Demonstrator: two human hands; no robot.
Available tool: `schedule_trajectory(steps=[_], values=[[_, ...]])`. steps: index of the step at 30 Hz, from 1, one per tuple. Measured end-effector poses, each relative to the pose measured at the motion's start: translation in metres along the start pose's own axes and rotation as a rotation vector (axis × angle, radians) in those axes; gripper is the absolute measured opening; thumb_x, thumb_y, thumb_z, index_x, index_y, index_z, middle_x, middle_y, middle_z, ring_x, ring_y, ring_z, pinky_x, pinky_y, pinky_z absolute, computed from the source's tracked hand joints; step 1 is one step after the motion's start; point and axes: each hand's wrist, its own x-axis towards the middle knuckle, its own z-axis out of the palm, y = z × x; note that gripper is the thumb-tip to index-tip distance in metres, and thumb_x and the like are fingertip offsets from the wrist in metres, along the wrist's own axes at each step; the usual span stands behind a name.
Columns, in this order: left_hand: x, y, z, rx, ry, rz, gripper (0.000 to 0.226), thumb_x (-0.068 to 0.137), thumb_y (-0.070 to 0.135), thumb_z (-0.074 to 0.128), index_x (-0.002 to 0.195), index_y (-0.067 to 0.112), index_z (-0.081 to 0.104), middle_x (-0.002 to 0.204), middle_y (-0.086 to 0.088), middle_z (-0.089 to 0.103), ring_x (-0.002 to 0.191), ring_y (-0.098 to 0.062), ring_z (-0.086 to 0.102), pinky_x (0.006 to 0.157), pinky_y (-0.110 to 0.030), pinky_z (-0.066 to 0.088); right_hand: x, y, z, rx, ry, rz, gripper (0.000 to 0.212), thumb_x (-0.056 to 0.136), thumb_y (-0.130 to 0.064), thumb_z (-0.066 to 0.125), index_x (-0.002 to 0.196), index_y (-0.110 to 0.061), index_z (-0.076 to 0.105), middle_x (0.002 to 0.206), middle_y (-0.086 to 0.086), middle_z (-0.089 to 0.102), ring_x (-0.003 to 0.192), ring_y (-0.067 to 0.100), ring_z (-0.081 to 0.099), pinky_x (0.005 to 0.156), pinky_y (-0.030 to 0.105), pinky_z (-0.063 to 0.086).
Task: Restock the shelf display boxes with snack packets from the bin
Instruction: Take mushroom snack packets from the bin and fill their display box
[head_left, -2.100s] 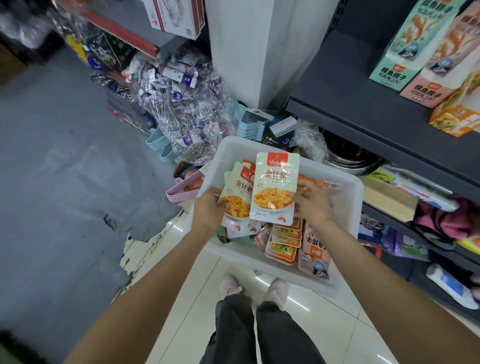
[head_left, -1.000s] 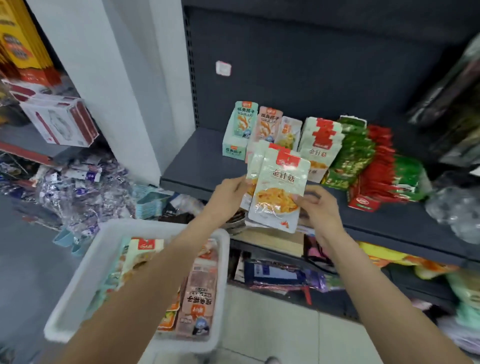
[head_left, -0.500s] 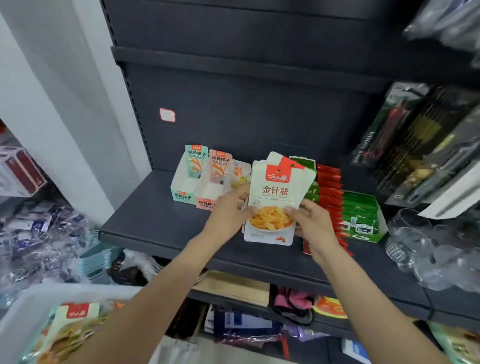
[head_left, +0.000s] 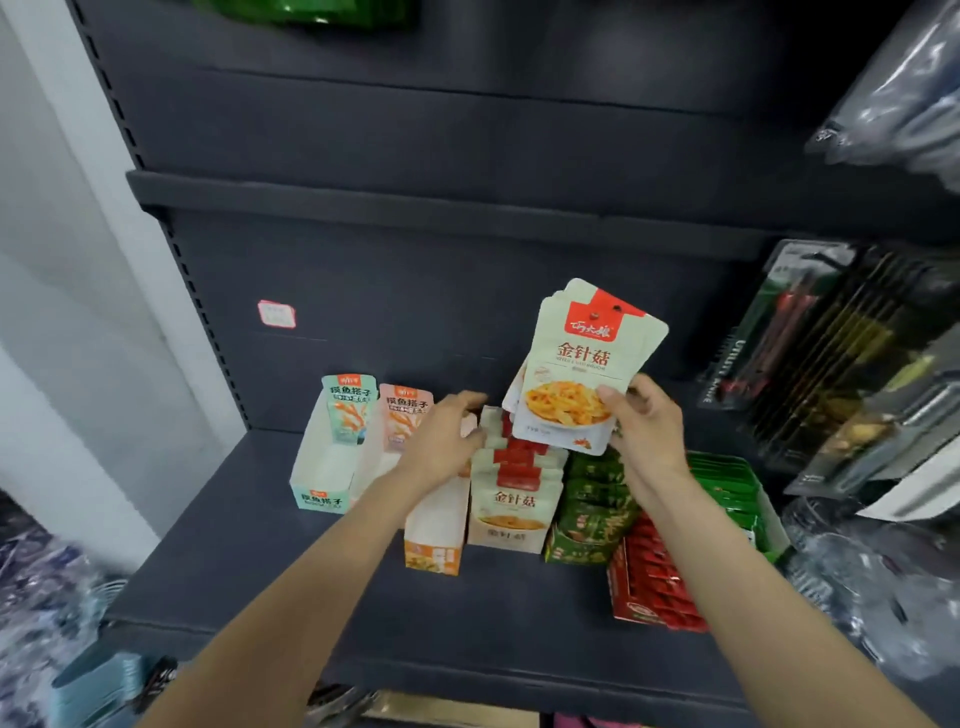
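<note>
Mid-restock at the shelf: right hand (head_left: 644, 431) pinching a stack of mushroom packets (head_left: 582, 374) at 12 o'clock above their display box (head_left: 511, 514), left hand (head_left: 447, 441) open-fingered steadying the packets standing inside, next likely needing a gap to slot them in

A dark shelf (head_left: 249, 597) is carrying a row of display boxes: teal (head_left: 324, 475), pink (head_left: 387, 447), orange (head_left: 434, 535), cream (head_left: 511, 512), green (head_left: 589, 519), red (head_left: 652, 592), perhaps another green (head_left: 737, 499).
</note>
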Motion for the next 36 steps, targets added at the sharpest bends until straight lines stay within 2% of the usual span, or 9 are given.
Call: schedule_trajectory(steps=[5, 9, 13, 18, 22, 24, 29, 32, 36], values=[[0.019, -0.007, 0.013, 0.002, -0.197, -0.084, 0.066, 0.088, 0.031, 0.062, 0.145, 0.017, 0.031, 0.148, -0.005, 0.035, 0.132, -0.022, 0.039, 0.105, -0.033, 0.034, 0.021, 0.003, -0.004, -0.018, 0.06, -0.026, 0.015, 0.092, -0.006, 0.056, 0.087, -0.019, 0.062, 0.097, -0.002, 0.069, 0.093, 0.014, 0.065, 0.082, 0.033, 0.054], [0.017, -0.012, 0.011, 0.013, -0.134, -0.008, 0.03, 0.09, 0.029, 0.059, 0.118, 0.017, 0.06, 0.119, -0.003, 0.058, 0.108, -0.017, 0.055, 0.088, -0.024, 0.042, 0.037, 0.005, -0.004, -0.004, 0.076, -0.025, 0.016, 0.092, -0.006, 0.057, 0.087, -0.021, 0.061, 0.097, -0.005, 0.068, 0.101, 0.018, 0.064, 0.09, 0.039, 0.052], [0.008, -0.016, 0.005, -0.086, -0.219, 0.034, 0.01, 0.091, 0.025, 0.058, 0.093, 0.021, 0.067, 0.098, 0.007, 0.064, 0.094, -0.007, 0.06, 0.083, -0.02, 0.048, 0.046, 0.013, 0.007, 0.057, 0.031, -0.013, 0.017, 0.092, -0.006, 0.056, 0.094, -0.022, 0.062, 0.102, -0.005, 0.068, 0.102, 0.016, 0.064, 0.09, 0.037, 0.052], [0.001, -0.024, 0.0, -0.067, -0.29, 0.078, 0.014, 0.092, 0.029, 0.057, 0.097, 0.023, 0.069, 0.098, 0.011, 0.064, 0.093, -0.001, 0.058, 0.084, -0.017, 0.048, 0.049, 0.03, 0.022, 0.127, -0.112, 0.114, 0.017, 0.092, -0.006, 0.055, 0.106, -0.015, 0.06, 0.104, -0.002, 0.068, 0.095, 0.009, 0.066, 0.077, 0.03, 0.055], [-0.001, -0.025, 0.0, -0.19, -0.239, -0.003, 0.009, 0.093, 0.025, 0.055, 0.095, 0.029, 0.062, 0.099, 0.01, 0.067, 0.094, -0.001, 0.061, 0.085, -0.014, 0.048, 0.048, 0.043, 0.021, 0.002, -0.246, 0.218, 0.021, 0.092, -0.004, 0.055, 0.111, -0.012, 0.058, 0.106, 0.004, 0.068, 0.094, 0.012, 0.065, 0.071, 0.027, 0.055], [0.0, -0.024, 0.002, -0.236, -0.152, -0.08, 0.01, 0.095, 0.022, 0.051, 0.103, 0.027, 0.053, 0.101, 0.005, 0.067, 0.094, -0.006, 0.063, 0.087, -0.024, 0.051, 0.05, 0.047, 0.015, -0.084, -0.283, 0.233, 0.026, 0.091, -0.003, 0.057, 0.116, -0.01, 0.057, 0.109, 0.007, 0.067, 0.098, 0.016, 0.065, 0.073, 0.028, 0.055], [0.009, -0.014, 0.004, -0.205, -0.011, -0.151, 0.049, 0.097, 0.018, 0.046, 0.142, 0.028, 0.029, 0.127, 0.008, 0.052, 0.095, -0.012, 0.066, 0.087, -0.032, 0.054, 0.052, 0.044, 0.005, -0.284, -0.415, 0.249, 0.02, 0.091, -0.005, 0.059, 0.108, -0.015, 0.059, 0.111, 0.009, 0.067, 0.099, 0.017, 0.065, 0.081, 0.027, 0.053], [0.016, -0.009, 0.004, -0.132, -0.067, -0.129, 0.039, 0.098, 0.02, 0.042, 0.137, 0.026, 0.041, 0.131, 0.004, 0.055, 0.094, -0.017, 0.067, 0.086, -0.041, 0.055, 0.05, 0.043, 0.005, -0.38, -0.441, 0.193, 0.021, 0.091, -0.007, 0.059, 0.111, -0.015, 0.06, 0.11, 0.005, 0.067, 0.1, 0.015, 0.064, 0.086, 0.027, 0.051], [0.012, -0.009, 0.005, -0.125, -0.107, -0.08, 0.034, 0.1, 0.022, 0.04, 0.133, 0.027, 0.045, 0.121, 0.004, 0.061, 0.091, -0.015, 0.068, 0.081, -0.039, 0.057, 0.046, 0.043, 0.006, -0.373, -0.351, 0.073, 0.026, 0.089, -0.008, 0.061, 0.114, -0.017, 0.061, 0.104, -0.004, 0.066, 0.097, 0.009, 0.063, 0.083, 0.028, 0.053]])
